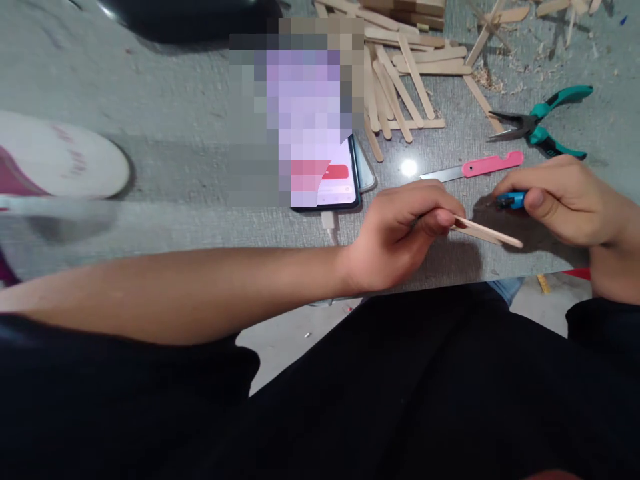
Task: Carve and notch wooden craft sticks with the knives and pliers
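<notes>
My left hand (pixel 407 230) is closed, pinching a wooden craft stick (pixel 493 235) between thumb and fingers. The stick points right and seems doubled along part of its length, perhaps two laid together. Just right of it, my right hand (pixel 567 200) is wrapped around a small blue-handled tool (pixel 513 200). Its dark tip points left toward the stick without touching it; the exact kind is unclear, since the fingers cover much of it. Above both hands lies a knife with a pink handle (pixel 493 164) and a flat metal blade, partly behind my left hand.
Long-nose pliers (pixel 537 123) with teal handles lie open at the right. Loose craft sticks (pixel 400 87) and wood shavings (pixel 487 80) spread across the back. A phone (pixel 345 190) with a white cable (pixel 328 220) lies left of the sticks. A white rounded object (pixel 75 157) sits far left.
</notes>
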`<action>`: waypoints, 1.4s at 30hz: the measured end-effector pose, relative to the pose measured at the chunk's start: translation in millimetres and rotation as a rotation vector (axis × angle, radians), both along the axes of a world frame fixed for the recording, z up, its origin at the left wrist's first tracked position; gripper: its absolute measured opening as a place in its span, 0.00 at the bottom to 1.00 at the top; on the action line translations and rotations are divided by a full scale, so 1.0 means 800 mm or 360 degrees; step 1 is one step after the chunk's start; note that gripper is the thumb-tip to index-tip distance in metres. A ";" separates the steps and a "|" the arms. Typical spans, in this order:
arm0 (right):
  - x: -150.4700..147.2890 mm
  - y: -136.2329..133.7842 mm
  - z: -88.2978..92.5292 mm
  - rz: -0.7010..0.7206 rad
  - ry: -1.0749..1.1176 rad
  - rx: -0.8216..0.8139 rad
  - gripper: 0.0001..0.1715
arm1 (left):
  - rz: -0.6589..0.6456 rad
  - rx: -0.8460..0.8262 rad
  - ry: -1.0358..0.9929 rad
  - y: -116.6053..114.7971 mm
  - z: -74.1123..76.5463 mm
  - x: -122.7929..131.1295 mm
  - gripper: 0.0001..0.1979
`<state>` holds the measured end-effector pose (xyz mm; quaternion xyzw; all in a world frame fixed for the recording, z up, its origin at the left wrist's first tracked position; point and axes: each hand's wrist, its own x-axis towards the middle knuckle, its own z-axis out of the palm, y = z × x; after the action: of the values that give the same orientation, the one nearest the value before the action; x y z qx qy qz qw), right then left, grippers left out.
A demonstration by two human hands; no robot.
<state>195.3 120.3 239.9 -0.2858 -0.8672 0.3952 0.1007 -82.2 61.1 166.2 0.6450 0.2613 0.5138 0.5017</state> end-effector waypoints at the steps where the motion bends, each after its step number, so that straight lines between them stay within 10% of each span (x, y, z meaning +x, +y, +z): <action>1: 0.001 -0.001 -0.001 -0.0097 0.0038 0.0008 0.32 | 0.0060 0.0065 0.0029 0.000 -0.002 -0.001 0.16; 7: -0.010 -0.022 -0.011 -0.0707 0.0582 -0.0207 0.26 | 0.0234 0.0224 0.0185 0.001 -0.007 -0.003 0.07; 14: -0.044 -0.046 0.002 -0.0622 0.0684 -0.0405 0.09 | 0.0280 0.0146 0.0266 0.002 -0.014 -0.008 0.09; 26: -0.036 -0.033 -0.008 -0.0736 0.0621 0.0184 0.07 | 0.0037 -0.0474 0.0132 -0.009 0.007 -0.004 0.16; 31: -0.023 -0.027 -0.015 -0.0724 0.0516 0.0357 0.12 | 0.0013 -0.0606 0.0137 -0.006 0.012 -0.002 0.21; 36: 0.008 0.006 -0.018 -0.0581 0.0396 0.0487 0.41 | 0.0048 -0.0530 -0.0011 -0.003 0.004 0.001 0.22; 42: 0.007 0.013 -0.019 -0.0211 -0.0200 0.0497 0.42 | 0.0048 -0.0281 -0.0003 -0.003 0.001 -0.002 0.18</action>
<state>200.9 131.1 224.6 -0.3472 -0.9019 0.2295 0.1154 -83.4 58.9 166.9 0.5937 0.3148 0.4969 0.5492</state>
